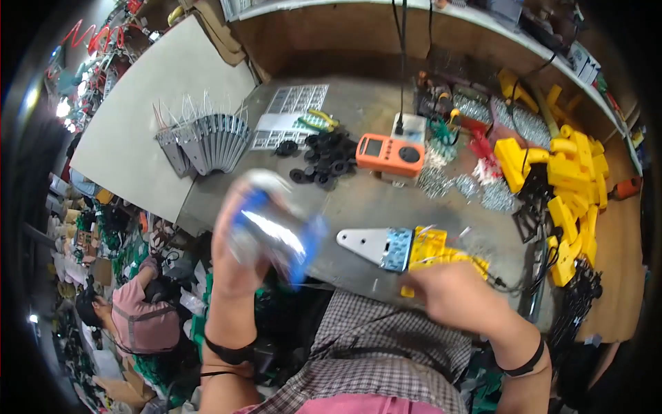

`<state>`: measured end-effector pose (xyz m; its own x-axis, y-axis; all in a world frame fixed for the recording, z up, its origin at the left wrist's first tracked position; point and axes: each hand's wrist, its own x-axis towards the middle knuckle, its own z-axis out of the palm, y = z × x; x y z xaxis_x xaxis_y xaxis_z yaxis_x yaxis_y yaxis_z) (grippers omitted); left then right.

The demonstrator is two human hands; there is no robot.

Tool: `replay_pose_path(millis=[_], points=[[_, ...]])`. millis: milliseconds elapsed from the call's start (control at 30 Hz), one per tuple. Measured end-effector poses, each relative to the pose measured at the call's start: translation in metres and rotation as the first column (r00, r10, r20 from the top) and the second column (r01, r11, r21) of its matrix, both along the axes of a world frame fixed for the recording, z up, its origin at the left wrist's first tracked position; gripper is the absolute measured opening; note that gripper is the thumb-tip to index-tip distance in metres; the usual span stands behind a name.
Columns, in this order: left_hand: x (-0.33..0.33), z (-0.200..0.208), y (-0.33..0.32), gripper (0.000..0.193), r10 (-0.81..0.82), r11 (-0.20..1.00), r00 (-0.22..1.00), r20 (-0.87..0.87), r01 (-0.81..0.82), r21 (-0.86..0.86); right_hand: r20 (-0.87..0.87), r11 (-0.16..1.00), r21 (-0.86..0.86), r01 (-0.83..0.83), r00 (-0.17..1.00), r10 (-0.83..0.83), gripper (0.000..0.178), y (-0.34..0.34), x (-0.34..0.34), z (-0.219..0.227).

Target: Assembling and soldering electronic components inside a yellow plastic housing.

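Observation:
My left hand [238,238] is closed round a silver spool with blue ends [277,231], which looks like a solder wire spool. It is tilted and smeared by motion, above the front edge of the table. A thin strand shows below it. My right hand [458,293] is closed, with curled fingers, at the near side of a yellow plastic housing [431,247]; what it grips is hidden. A grey tapered metal plate [358,243] with holes extends left from the housing. A blue patterned piece [396,250] lies between them.
An orange multimeter [389,154] stands behind, beside black round parts [324,155] and yellow-green pliers [318,120]. Grey wired plates [210,145] fan out at left. Yellow housings [572,179] pile up at right, near loose screws [498,196]. Another person [141,310] sits at lower left.

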<state>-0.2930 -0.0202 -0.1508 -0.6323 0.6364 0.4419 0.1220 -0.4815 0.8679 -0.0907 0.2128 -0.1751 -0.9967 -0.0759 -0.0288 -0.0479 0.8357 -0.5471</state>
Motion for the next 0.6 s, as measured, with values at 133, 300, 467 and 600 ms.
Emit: replay_pose_path(millis=[133, 300, 467, 600], points=[[-0.033, -0.01, -0.032, 0.03, 0.284, 0.502, 0.326, -0.902, -0.852, -0.15, 0.142, 0.885, -0.421, 0.198, 0.978, -0.151, 0.013, -0.012, 0.006, 0.025], [-0.071, -0.055, -0.059, 0.029, 0.088, 0.779, 0.994, -0.07, -0.112, -0.617, 0.238, 0.978, -0.197, -0.064, 0.965, 0.111, 0.021, 0.0, 0.039, 0.012], [-0.071, -0.088, -0.029, 0.044, -0.071, 0.32, 0.606, -0.793, -0.739, -0.593, 0.265, 0.884, -0.208, 0.417, 0.895, -0.36, 0.018, 0.004, 0.034, 0.012], [-0.038, -0.078, 0.014, 0.06, -0.059, 0.359, 0.245, -0.968, -0.9, -0.249, 0.121, 0.917, -0.147, 0.371, 0.927, -0.356, 0.015, -0.001, 0.02, 0.002]])
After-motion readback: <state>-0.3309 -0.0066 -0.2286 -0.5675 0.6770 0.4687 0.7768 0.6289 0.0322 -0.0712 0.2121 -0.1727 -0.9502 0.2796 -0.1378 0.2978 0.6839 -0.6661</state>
